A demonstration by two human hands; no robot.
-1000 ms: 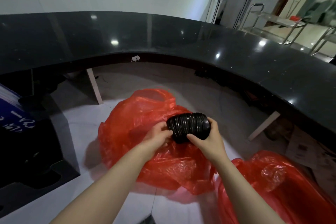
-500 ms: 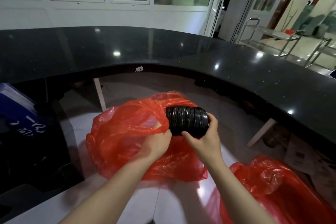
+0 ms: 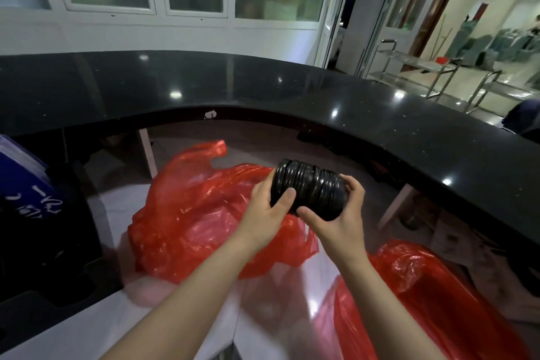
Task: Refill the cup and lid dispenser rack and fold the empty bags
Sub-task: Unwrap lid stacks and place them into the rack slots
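**Between both hands: a stack of black lids**

Above the white tabletop [image 3: 187, 310], the left hand [image 3: 264, 210] and right hand [image 3: 340, 221] grip a sideways stack of black lids [image 3: 309, 191] from either end, fingers and thumbs curled round it. Just beneath and to the left, a crumpled red plastic bag [image 3: 190, 213] lies on the tabletop, reaching toward its far edge. A second red plastic bag [image 3: 432, 298] sits near the right edge. A curved black counter [image 3: 292, 90] rises beyond the tabletop. A dark bin with a blue panel [image 3: 26, 202] stands at the left.
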